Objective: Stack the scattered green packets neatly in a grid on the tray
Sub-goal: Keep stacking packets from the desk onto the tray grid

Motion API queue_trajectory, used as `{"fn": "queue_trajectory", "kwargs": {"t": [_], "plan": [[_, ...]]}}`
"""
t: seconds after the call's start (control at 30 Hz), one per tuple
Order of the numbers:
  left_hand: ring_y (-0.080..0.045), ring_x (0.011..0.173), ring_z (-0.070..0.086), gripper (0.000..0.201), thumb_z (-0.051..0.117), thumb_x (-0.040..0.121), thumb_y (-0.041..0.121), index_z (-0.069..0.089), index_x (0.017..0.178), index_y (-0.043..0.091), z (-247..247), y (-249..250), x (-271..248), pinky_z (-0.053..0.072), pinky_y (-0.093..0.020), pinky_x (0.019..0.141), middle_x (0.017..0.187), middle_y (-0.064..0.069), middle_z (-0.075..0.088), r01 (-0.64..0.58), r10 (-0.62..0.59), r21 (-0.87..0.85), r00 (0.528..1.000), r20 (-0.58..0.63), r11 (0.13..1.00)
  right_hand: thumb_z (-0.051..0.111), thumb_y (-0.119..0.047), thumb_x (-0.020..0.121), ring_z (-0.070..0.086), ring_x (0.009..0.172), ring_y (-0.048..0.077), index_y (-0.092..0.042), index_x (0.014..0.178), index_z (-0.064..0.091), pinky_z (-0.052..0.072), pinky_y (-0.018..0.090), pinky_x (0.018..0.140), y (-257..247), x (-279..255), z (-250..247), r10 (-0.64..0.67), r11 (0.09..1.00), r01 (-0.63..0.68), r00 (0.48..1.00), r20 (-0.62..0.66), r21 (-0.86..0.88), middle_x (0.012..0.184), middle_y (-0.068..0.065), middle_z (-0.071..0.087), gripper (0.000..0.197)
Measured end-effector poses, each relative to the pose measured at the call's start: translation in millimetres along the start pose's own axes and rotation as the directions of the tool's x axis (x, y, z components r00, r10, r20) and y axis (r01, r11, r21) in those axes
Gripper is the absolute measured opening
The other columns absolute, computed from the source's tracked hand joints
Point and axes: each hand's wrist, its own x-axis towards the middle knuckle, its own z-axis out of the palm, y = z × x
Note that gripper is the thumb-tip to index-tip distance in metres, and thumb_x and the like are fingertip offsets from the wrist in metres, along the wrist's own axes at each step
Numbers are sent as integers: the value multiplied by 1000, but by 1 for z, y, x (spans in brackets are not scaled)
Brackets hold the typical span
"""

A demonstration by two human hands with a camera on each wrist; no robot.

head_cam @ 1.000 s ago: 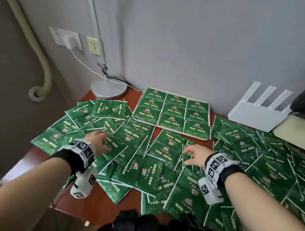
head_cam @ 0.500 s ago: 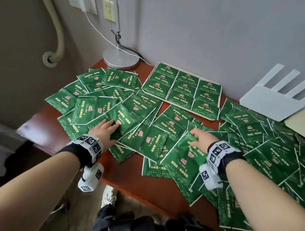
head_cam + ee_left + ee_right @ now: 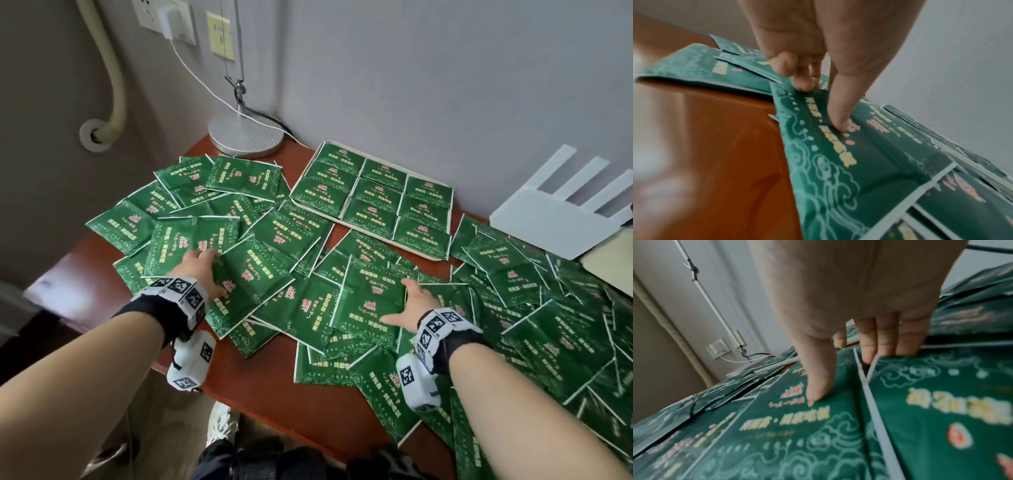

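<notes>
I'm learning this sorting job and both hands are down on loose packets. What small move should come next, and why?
Probably lift the packet under the right hand toward the tray. Its thumb lies on top with fingers at the far edge, so it looks ready, and the tray already holds a neat grid. The left hand seems about as ready with its own.

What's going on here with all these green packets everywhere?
A person is sorting green packets onto a tray at the back of a wooden table. The tray already holds a neat grid of them. Many more lie scattered in overlapping heaps across the table. The left hand pinches one packet in the left heap between thumb and fingers, and the right hand grips another packet near the middle.
</notes>
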Motion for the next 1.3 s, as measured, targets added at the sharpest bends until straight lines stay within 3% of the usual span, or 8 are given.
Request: {"fn": "queue_trajectory", "kwargs": {"t": [0.4,0.5,0.63,0.73,0.83,1.0,1.17,1.3], "plan": [[-10,67,54,17,60,87,23,54,100,13,-35,14,-2,42,-17,53,81,0,56,-85,105,-181,989,106,980,64,-9,84,56,88,22,-19,145,17,46,31,86,2,17,-13,-107,942,144,985,-134,303,94,6,57,78],[-10,67,57,11,58,88,18,54,96,11,-50,31,-4,49,-15,53,81,-1,58,-155,197,-308,974,110,939,63,-2,83,58,70,17,-22,146,14,52,26,63,7,15,-28,-127,887,169,984,-126,429,102,9,52,83],[-12,72,60,23,55,88,9,51,111,10,-60,57,-5,51,-11,49,92,-6,60,-191,298,-528,947,124,827,64,-2,82,66,86,25,-28,145,19,56,34,78,18,9,-37,-174,832,220,975,-138,509,121,14,51,82],[-20,81,63,65,56,83,-5,32,138,20,-58,72,-2,56,-19,55,108,-17,60,-151,351,-750,929,115,645,61,-12,86,60,74,18,-26,132,46,49,24,64,28,3,-36,-184,885,245,965,-187,395,119,5,56,51],[-15,77,62,87,60,81,-6,16,143,37,-49,83,4,52,-16,51,108,-11,60,-272,428,-599,894,132,753,55,-16,90,54,70,15,-22,115,61,41,19,55,33,2,-28,-132,945,185,970,-206,269,108,6,60,26],[-13,78,64,45,61,84,5,51,126,16,-27,90,20,57,-26,70,94,-1,64,-365,399,-206,903,160,908,55,-19,90,50,106,18,-18,112,63,38,29,96,32,3,-24,-94,960,173,940,-328,222,121,3,51,23],[-16,77,64,79,61,82,0,23,143,34,-33,97,28,57,-28,63,119,-11,57,-399,440,-290,894,88,870,50,-23,94,60,88,21,-18,115,55,48,30,75,37,10,-29,-57,916,188,936,-349,355,108,3,61,23],[-10,79,62,27,60,86,11,62,106,30,-37,98,36,57,-25,72,106,1,63,-459,471,-114,872,132,881,57,-14,89,57,108,20,-14,118,52,44,31,92,37,15,-24,-56,907,180,948,-313,381,123,2,58,30]]}}
